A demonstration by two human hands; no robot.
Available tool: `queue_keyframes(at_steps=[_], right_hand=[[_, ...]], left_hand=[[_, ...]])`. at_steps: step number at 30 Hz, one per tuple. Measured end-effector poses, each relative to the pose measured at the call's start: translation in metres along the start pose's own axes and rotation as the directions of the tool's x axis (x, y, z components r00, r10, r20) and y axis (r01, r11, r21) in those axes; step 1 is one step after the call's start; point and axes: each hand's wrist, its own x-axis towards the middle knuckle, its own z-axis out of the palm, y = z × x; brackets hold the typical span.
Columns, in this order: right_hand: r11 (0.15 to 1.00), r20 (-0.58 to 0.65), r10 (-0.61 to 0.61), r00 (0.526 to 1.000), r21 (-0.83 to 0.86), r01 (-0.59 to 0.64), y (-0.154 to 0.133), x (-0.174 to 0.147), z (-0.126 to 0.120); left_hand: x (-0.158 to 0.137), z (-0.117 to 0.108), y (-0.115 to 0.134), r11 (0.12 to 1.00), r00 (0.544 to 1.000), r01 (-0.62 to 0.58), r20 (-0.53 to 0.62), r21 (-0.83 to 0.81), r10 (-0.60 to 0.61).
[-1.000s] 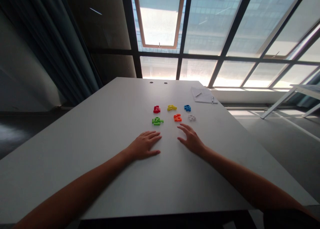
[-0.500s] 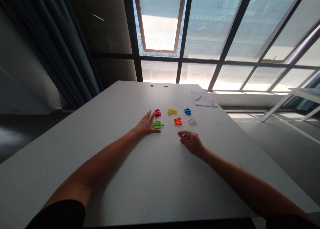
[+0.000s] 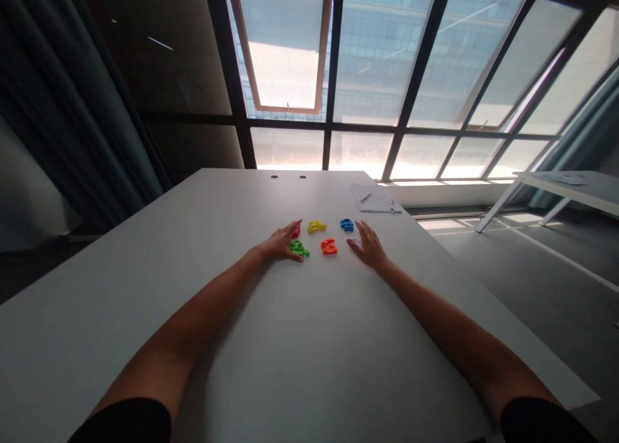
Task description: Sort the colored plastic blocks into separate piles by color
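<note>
Several small coloured plastic pieces, too small to name their kind, lie in two rows on the white table (image 3: pixel 271 340). My left hand (image 3: pixel 278 244) is open, fingers spread around the left side of the green piece (image 3: pixel 299 248); its fingers partly cover the red piece (image 3: pixel 296 232) behind. My right hand (image 3: pixel 369 247) is open over the white piece (image 3: pixel 356 242), which is mostly hidden; whether it touches is unclear. Its fingertips are close to the blue piece (image 3: pixel 347 225). Between the hands are the yellow piece (image 3: pixel 316 226) and the orange piece (image 3: pixel 329 247).
Paper sheets (image 3: pixel 374 199) with pens on them lie at the table's back right. Two round cable holes (image 3: pixel 302 177) are near the far edge. A second white table (image 3: pixel 565 182) stands to the right, large windows behind, and a dark curtain (image 3: pixel 62 108) hangs at left.
My right hand has moved forward and its fingers have spread, over the white piece. The left hand stays by the green and red pieces, and the green piece has turned slightly. The view has shifted right.
</note>
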Motion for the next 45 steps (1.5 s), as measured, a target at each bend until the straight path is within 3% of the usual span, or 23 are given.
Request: queue_keyframes(at_steps=[3, 12, 18, 23, 31, 39, 45], right_hand=[[0.994, 0.166, 0.094, 0.982, -0.074, -0.083, 0.007, 0.026, 0.01], [0.996, 0.455, 0.088, 0.886, -0.064, -0.066, -0.016, 0.092, 0.033], [0.999, 0.461, -0.035, 0.887, 0.013, 0.033, -0.039, 0.106, 0.047], [0.997, 0.415, -0.082, 0.906, 0.021, 0.081, -0.055, 0.091, 0.049], [0.995, 0.327, -0.087, 0.941, 0.067, 0.069, -0.103, 0.045, 0.057], [0.992, 0.31, -0.044, 0.95, 0.126, 0.004, -0.158, 0.007, 0.058], [0.978, 0.274, -0.025, 0.961, 0.208, -0.034, -0.188, -0.003, 0.064]], left_hand=[[0.011, 0.004, 0.003, 1.0, 1.0, -0.01, -0.012, -0.001, 0.01], [0.03, 0.008, 0.015, 0.996, 0.997, -0.081, 0.007, -0.036, 0.081], [0.042, 0.01, 0.021, 0.999, 0.999, -0.046, 0.009, 0.0, 0.046], [0.038, 0.015, 0.023, 0.994, 0.994, -0.105, -0.026, -0.038, 0.104], [-0.013, 0.017, 0.034, 0.99, 0.99, -0.137, -0.028, -0.026, 0.136], [-0.094, 0.014, 0.057, 0.995, 0.995, -0.073, -0.06, 0.066, 0.077], [-0.132, 0.009, 0.056, 0.997, 0.993, 0.017, -0.119, 0.071, -0.009]])
